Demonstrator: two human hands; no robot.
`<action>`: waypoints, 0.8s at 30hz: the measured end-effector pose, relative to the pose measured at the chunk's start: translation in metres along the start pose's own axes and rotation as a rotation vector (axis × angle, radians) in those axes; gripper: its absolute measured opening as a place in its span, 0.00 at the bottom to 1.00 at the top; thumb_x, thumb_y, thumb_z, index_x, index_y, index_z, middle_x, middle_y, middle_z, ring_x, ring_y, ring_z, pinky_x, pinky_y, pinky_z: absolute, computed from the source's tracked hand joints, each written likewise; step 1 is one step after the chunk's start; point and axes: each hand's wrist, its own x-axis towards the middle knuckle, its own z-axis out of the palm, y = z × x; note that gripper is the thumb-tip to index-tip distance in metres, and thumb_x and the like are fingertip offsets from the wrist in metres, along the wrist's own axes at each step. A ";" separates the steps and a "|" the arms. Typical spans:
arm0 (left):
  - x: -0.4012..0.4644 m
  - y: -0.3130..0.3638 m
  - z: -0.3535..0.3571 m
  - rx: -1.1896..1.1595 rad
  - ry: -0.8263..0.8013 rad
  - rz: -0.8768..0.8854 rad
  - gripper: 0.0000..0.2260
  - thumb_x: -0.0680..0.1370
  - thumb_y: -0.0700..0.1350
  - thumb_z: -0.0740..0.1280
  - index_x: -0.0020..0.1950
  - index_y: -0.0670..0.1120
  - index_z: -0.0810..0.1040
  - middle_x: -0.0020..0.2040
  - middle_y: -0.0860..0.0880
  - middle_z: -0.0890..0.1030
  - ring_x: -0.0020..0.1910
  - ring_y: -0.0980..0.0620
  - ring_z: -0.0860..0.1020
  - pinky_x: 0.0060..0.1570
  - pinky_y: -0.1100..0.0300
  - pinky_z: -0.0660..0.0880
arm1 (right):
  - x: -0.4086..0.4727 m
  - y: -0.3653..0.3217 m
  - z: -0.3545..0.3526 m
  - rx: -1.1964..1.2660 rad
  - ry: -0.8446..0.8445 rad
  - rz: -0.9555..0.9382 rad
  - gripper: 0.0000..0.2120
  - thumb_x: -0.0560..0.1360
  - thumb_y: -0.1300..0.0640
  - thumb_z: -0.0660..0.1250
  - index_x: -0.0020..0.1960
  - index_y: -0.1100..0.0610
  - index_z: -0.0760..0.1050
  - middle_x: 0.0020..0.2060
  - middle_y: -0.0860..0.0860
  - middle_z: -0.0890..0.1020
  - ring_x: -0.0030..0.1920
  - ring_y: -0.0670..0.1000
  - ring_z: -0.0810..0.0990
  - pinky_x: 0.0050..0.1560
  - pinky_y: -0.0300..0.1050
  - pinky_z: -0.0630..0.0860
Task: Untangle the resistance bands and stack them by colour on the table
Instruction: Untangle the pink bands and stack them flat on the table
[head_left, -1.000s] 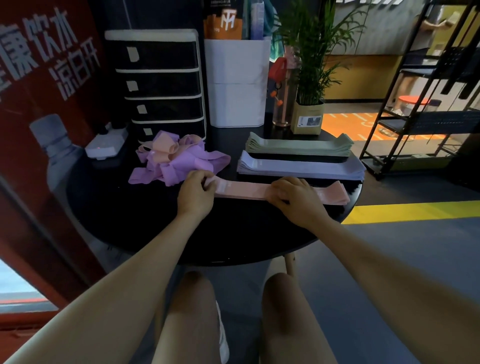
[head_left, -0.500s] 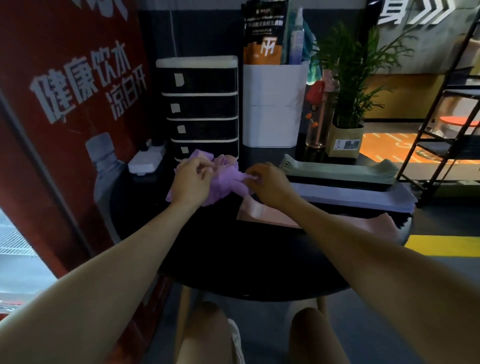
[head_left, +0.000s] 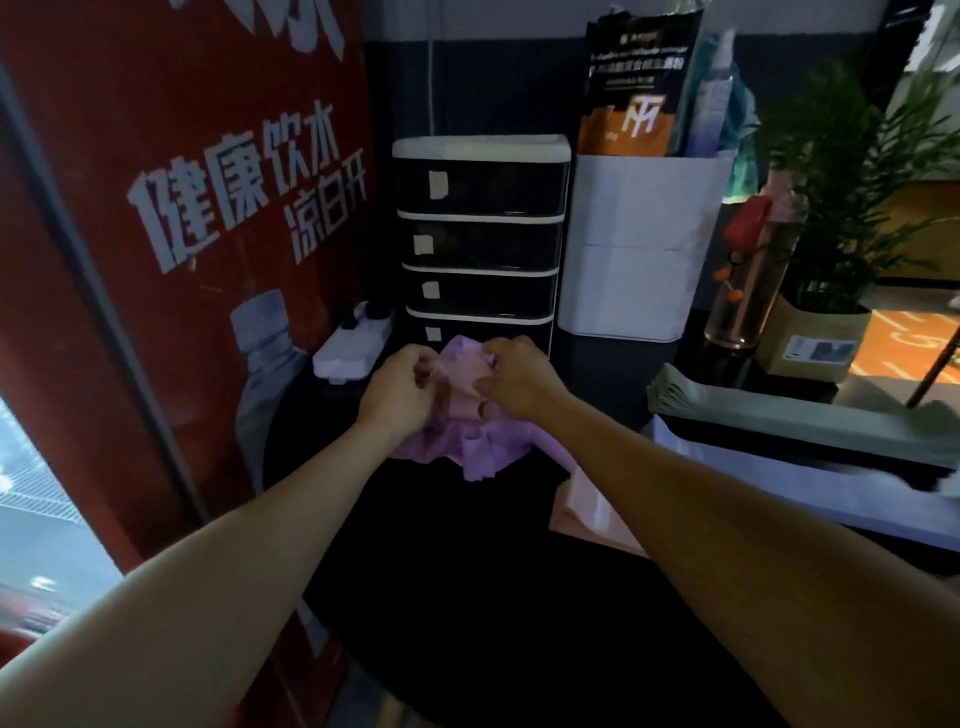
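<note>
At the far left of the dark tabletop (head_left: 467, 597), right in front of the black drawer unit (head_left: 480, 239), you've got both hands buried in the tangled bands (head_left: 470, 447). Your left hand (head_left: 400, 389) is curled onto the near-left side of the knot, fingers hooked into the fabric, and your right hand (head_left: 517, 379) is clamped on it from the other side, thumb and fingers pinching a pink band (head_left: 465, 382) that sits on top of the purple bundle. The two hands are close together, almost knuckle to knuckle, with that pink strip bunched between them (hard to say exactly which loop each finger has). The purple part of the tangle spills down toward you and rests on the tabletop. Over to your right, three sorted stacks lie flat: the pink stack (head_left: 587, 512) nearest, partly hidden under your right forearm, the lavender stack (head_left: 779, 483) behind it, and the green stack (head_left: 779, 410) furthest back. A white power strip (head_left: 353, 345) sits just left of the tangle.
</note>
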 end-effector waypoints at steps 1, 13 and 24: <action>0.002 -0.002 0.000 -0.014 0.004 -0.009 0.13 0.78 0.38 0.63 0.62 0.41 0.73 0.56 0.45 0.77 0.53 0.49 0.75 0.56 0.60 0.69 | 0.003 0.001 0.003 0.000 -0.011 0.011 0.23 0.72 0.55 0.68 0.66 0.57 0.71 0.60 0.59 0.74 0.57 0.60 0.76 0.59 0.53 0.74; 0.007 0.024 -0.016 -0.064 -0.114 0.113 0.22 0.71 0.40 0.73 0.64 0.43 0.72 0.61 0.45 0.74 0.58 0.49 0.75 0.54 0.61 0.71 | -0.014 -0.016 -0.047 0.403 0.217 -0.137 0.06 0.73 0.66 0.67 0.49 0.62 0.81 0.37 0.51 0.79 0.36 0.46 0.76 0.43 0.38 0.74; -0.018 0.102 -0.063 -0.254 0.014 0.263 0.01 0.76 0.37 0.67 0.44 0.41 0.77 0.42 0.45 0.78 0.44 0.49 0.76 0.48 0.54 0.74 | -0.057 -0.056 -0.126 0.776 0.218 -0.242 0.09 0.76 0.69 0.62 0.52 0.64 0.80 0.44 0.54 0.82 0.45 0.46 0.81 0.45 0.37 0.81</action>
